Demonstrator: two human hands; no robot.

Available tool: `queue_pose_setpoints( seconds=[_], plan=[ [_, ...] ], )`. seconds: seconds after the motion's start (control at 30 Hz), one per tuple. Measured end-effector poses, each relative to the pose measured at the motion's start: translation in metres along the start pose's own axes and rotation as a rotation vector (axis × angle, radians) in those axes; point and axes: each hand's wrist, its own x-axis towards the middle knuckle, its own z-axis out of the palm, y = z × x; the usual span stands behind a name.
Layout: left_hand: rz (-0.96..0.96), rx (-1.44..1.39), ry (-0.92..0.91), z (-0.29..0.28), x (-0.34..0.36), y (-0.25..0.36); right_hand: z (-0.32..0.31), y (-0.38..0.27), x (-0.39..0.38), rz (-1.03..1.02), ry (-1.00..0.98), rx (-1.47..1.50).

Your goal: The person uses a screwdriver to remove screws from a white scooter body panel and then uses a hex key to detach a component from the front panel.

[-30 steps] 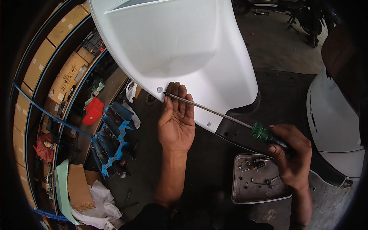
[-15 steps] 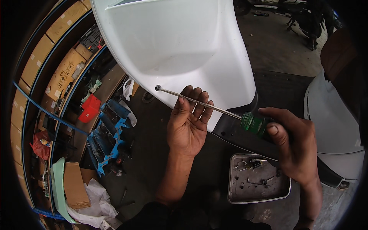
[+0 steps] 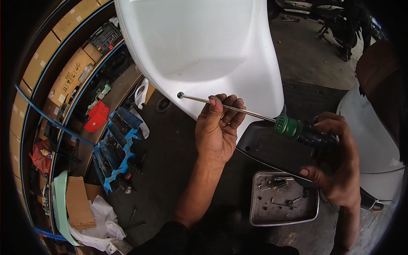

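Observation:
A long screwdriver (image 3: 290,126) with a green and black handle slants across the middle. Its shaft tip sits in a round hole (image 3: 180,95) in the white scooter panel (image 3: 231,83). My left hand (image 3: 218,134), palm up, steadies the shaft between thumb and curled fingers. Around the handle's black end is my right hand (image 3: 340,163), loosened: its fingers lie behind the handle end and the thumb stands well away below. Whether those fingers still touch the handle is hard to see.
A metal tray (image 3: 253,208) with small screws and tools lies below the black footboard (image 3: 272,148). At left, an unfolded blue toolbox (image 3: 121,146) stands beside a shelf with cardboard boxes (image 3: 70,80) and a red part (image 3: 97,117). A grey body panel (image 3: 378,136) is at right.
My right hand has opened from its grip round the handle, its thumb dropping away. The left hand keeps the shaft. The whole view has shifted slightly.

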Motion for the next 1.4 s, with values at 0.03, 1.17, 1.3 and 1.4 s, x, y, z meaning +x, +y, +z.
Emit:
queue_pose_setpoints(
  seconds=[0.03, 1.17, 1.3, 1.4],
  plan=[
    [-0.013, 0.007, 0.053, 0.000, 0.002, 0.000, -0.001, -0.002, 0.000, -0.056, -0.029, -0.144],
    [0.020, 0.225, -0.046, -0.007, -0.014, -0.022, 0.003, 0.011, 0.016, 0.198, 0.001, 0.022],
    [-0.131, 0.384, -0.127, -0.051, -0.080, -0.068, 0.000, 0.028, 0.014, 0.149, -0.074, -0.013],
    [-0.549, 0.611, -0.216, -0.110, -0.141, -0.117, 0.004, 0.037, 0.011, 0.197, -0.146, -0.053]
  ],
)
